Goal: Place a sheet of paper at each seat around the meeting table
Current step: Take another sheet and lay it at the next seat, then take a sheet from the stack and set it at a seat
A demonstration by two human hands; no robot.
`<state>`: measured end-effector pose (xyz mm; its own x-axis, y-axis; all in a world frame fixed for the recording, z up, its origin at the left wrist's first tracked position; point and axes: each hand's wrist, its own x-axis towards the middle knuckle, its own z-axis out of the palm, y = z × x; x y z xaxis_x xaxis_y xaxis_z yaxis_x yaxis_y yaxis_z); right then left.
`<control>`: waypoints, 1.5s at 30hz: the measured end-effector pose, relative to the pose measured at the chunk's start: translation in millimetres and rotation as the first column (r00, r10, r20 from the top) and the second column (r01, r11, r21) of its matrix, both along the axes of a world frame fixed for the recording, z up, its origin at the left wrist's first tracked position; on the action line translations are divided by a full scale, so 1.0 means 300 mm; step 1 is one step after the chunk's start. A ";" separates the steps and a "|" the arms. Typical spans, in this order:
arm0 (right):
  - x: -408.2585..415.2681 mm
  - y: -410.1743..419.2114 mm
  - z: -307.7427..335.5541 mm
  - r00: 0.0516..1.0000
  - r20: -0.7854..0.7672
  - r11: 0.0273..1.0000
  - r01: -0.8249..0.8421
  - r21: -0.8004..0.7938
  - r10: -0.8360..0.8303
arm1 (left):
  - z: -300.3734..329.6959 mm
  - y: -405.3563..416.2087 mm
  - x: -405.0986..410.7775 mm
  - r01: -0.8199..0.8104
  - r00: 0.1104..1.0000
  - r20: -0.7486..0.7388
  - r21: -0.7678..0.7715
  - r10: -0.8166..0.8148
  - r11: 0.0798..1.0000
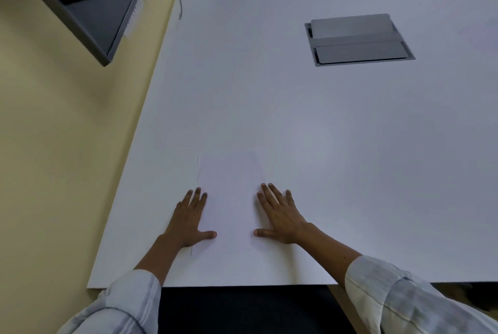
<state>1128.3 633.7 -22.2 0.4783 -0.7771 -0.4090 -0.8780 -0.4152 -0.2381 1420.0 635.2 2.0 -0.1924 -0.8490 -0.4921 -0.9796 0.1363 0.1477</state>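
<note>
Fingers (198, 194) of the left hand (188, 219) lie spread and flat on the left edge of a sheet of paper (231, 207), holding nothing. That sheet lies flat on the white table (269, 107), near its front edge. Right hand (279, 216) presses the sheet's right edge, fingers likewise splayed. Farther right, a grey cable hatch (358, 39) sits in the table.

An office meeting room: a broad white surface (269, 104) with a recessed cable box (358, 39) at 1 o'clock, wall-mounted screen (80, 2) at 11.
</note>
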 end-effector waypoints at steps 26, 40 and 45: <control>-1.375 0.511 0.741 0.912 0.064 0.805 0.388 -0.449 -0.405 | 0.679 0.309 -1.538 0.446 0.858 0.034 -0.543 -0.512 0.712; -2.122 1.141 0.978 0.753 0.052 0.631 0.586 -0.509 -0.656 | 0.792 0.692 -2.403 0.515 0.745 -0.011 -0.627 -0.667 0.585; -2.542 1.288 1.030 0.743 0.092 0.580 0.588 -0.563 -0.663 | 0.862 0.766 -2.923 0.516 0.702 -0.013 -0.680 -0.712 0.521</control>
<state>365.6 1020.0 286.7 -0.2327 -0.9615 0.1461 -0.9725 0.2289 -0.0424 543.0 865.1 260.5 -0.8143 -0.5376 0.2189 -0.5454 0.8377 0.0284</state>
